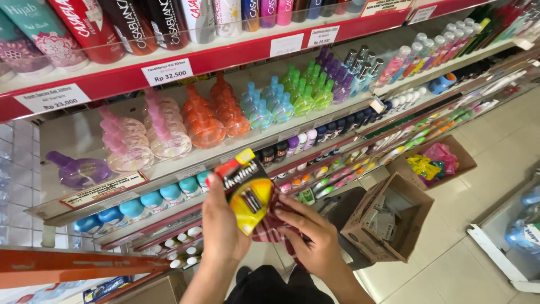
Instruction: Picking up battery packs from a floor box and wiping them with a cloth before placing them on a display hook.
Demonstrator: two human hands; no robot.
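Stocked shop shelves (185, 63) fill the background, and before them a carded battery pack (248, 195) is gripped upright in the left hand (222, 225) for wiping, a checked red cloth (274, 225) being pinched against it by the right hand (312, 239).

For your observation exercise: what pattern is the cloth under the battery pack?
Red plaid cloth, seen in the head view.
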